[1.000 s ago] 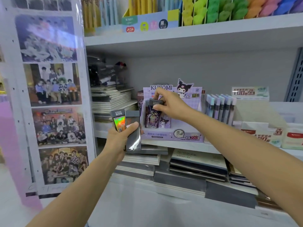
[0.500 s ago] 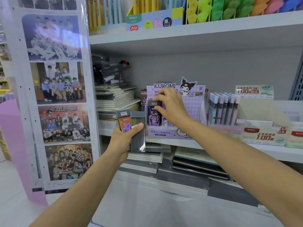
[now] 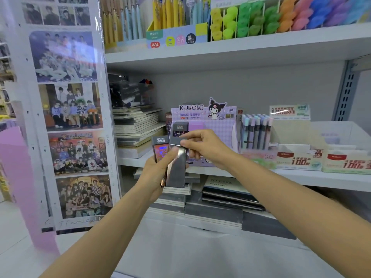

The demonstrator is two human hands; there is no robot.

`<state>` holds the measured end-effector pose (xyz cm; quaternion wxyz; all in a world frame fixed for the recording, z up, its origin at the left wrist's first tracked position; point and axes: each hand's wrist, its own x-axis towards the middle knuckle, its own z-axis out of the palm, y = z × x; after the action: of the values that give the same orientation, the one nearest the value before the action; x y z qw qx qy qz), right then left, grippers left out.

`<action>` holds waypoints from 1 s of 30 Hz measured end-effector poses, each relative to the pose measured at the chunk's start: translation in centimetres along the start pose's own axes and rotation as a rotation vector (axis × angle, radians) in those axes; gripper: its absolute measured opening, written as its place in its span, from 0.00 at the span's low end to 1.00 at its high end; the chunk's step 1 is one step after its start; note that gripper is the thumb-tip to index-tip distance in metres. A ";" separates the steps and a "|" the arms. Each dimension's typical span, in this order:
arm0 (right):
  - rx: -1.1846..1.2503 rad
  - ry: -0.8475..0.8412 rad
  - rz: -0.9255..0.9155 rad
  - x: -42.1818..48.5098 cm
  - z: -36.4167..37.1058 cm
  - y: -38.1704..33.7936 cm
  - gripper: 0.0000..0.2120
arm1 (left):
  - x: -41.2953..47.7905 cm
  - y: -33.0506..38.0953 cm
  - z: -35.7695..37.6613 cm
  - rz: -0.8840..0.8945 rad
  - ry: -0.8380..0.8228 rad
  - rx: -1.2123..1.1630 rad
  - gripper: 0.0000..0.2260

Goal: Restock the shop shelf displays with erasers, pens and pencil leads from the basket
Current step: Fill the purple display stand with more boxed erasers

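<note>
Left hand: raised in front of the middle shelf, fingers curled round two pencil-lead cases held upright and fanned; the thumb lies across their fronts.
Ultraman lead case: left item of the pair, printed face toward the camera, its top edge clear of the fingers.
Grey lead case: right item of the pair, plain face toward the camera, overlapping the Ultraman case's right edge.
Right hand: fingertips closed on the top edge of the grey lead case, palm just in front of the display box.
Kuromi display box: sits at the front edge of the middle shelf; its header card stands well below the upper shelf.
Standing lead case: upright at the left side of the Kuromi box; lilac interior shows to its right.
Left boundary: notebook stack, near the box's left wall.
Right boundary: pastel lead cases, just beside the box.
Far left: poster panel, running floor to top.
</note>
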<state>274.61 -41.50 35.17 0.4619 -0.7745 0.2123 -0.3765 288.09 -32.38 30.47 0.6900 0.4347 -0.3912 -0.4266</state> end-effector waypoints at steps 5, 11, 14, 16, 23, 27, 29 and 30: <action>0.223 0.030 -0.021 -1.5 -1.9 -0.6 0.07 | -1.1 0.4 0.5 -0.213 -0.130 -0.071 0.20; 0.266 -0.070 0.012 -2.8 -2.2 -1.4 0.18 | -1.7 0.5 1.9 -0.132 -0.023 0.033 0.21; 0.123 0.002 0.001 -2.9 -2.1 -1.1 0.19 | -1.4 0.6 1.9 -0.082 0.008 0.023 0.20; 0.135 0.075 0.003 -2.7 -2.2 -1.0 0.18 | -1.2 0.7 1.4 -0.074 0.027 0.011 0.17; 0.014 0.411 -0.180 0.2 -3.3 -1.7 0.12 | -0.2 0.6 -2.1 -0.010 0.135 -0.070 0.05; -0.221 0.369 -0.242 2.2 -2.1 -1.2 0.11 | 0.1 0.3 -3.6 0.065 0.102 0.072 0.06; -0.322 0.336 -0.252 3.0 -1.3 -0.7 0.10 | 0.3 0.3 -4.0 0.087 0.111 0.070 0.08; -0.361 0.323 -0.257 3.3 -0.9 -0.4 0.10 | 0.3 0.2 -4.2 0.093 0.115 0.065 0.09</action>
<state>275.94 -44.08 37.05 0.2250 -0.7947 0.2467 -0.5070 292.12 -31.48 29.40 0.7158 0.4620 -0.3842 -0.3556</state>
